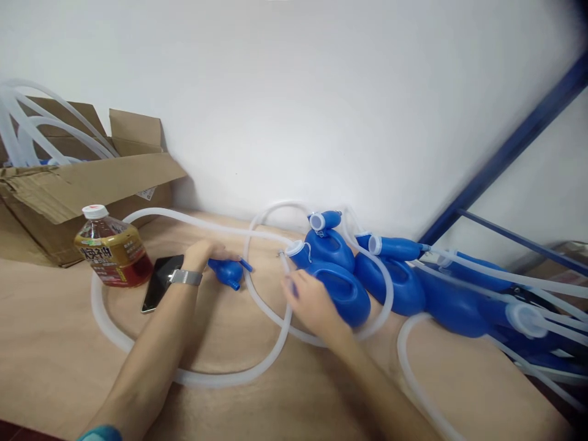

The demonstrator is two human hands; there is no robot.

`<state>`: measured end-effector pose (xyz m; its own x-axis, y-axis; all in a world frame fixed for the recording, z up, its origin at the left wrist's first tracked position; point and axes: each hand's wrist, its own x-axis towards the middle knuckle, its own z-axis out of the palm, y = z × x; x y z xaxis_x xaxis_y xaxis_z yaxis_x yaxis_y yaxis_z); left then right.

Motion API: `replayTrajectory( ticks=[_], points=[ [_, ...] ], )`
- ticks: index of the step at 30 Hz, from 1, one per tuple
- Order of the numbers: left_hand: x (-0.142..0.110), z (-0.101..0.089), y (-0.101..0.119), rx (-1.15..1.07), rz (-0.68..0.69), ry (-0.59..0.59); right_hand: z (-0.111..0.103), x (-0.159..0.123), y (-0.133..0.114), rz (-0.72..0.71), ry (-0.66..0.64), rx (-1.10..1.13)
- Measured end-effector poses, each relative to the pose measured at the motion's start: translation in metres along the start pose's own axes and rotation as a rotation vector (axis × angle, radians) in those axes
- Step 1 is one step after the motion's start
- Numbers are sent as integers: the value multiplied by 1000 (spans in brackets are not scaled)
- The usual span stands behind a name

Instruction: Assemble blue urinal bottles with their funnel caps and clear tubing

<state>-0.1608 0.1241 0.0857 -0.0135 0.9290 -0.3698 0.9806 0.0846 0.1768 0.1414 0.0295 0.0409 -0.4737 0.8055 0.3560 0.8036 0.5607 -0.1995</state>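
Observation:
A blue funnel-shaped piece (226,272) with a narrow spout rests low over the table, and my left hand (204,252) has its fingers closed on its upper side. My right hand (312,301) is closed beside the translucent hose (285,318), in front of a blue plastic jug (345,294). A small dark-blue bit shows at its blurred fingertips; I cannot make out what it is. The jug's neck carries a white cap (294,247), close to the hose's end. The hose loops widely over the table around my left forearm.
More blue jugs (390,285) with blue necks and hoses crowd the right side. A black phone (162,283) and a bottle of red-brown drink (114,248) stand left of my left wrist. Behind is an open cardboard box (92,190) of hoses. A blue metal bar (509,150) slants at right.

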Motion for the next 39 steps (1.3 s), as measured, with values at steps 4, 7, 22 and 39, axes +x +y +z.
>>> replayTrajectory(
  ticks=[4, 7, 22, 39],
  points=[
    [-1, 4, 4, -139, 25, -230, 35, 37, -38, 214, -223, -44],
    [0, 7, 9, -198, 124, -289, 54, 76, -38, 399, -290, -29],
    [-129, -59, 16, -530, 837, 144, -26, 36, -56, -153, -127, 564],
    [-146, -46, 47, -710, 940, 1237, -99, -1, -8, -139, 359, 306]
  ],
)
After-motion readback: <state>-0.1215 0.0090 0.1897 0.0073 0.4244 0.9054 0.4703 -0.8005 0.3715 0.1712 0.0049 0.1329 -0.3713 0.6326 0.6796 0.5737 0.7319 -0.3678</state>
